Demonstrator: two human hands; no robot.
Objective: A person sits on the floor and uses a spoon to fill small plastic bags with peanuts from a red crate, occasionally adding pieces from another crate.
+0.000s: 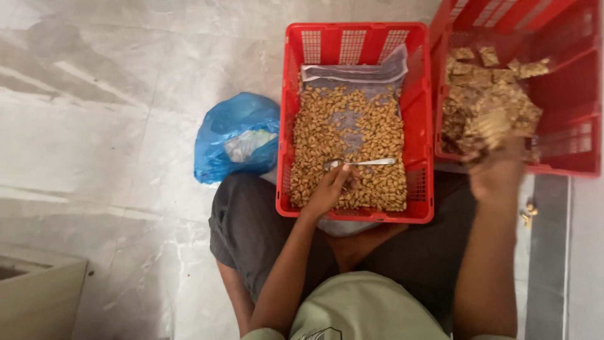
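Here, seen from above, a pale marbled floor (107, 126) fills the left half of the frame, with a seated person's dark trousers and light green shirt along the bottom centre. In the middle of the frame a red plastic crate (356, 44) rests against the person's lap; it is lined with clear plastic sheeting (355, 70) and holds a bed of small tan nuts (327, 132). To the upper right a second red crate (566, 94) stands just beside the first, carrying a heap of brown, flaky shells or husks (484, 101). At centre left, touching the first crate's left wall, lies a crumpled blue plastic bag (236, 135) with something pale inside. The left hand (330, 189) rests on the nuts at the near end of the middle crate, its fingers pinching the handle end of a small metal spoon (362, 163) that lies flat across the nuts, pointing toward the right of the frame. The right hand (497, 167) hangs over the near edge of the right crate, blurred; whether it is spread or closed cannot be told. A few loose nuts (528, 213) lie on the floor at the right.
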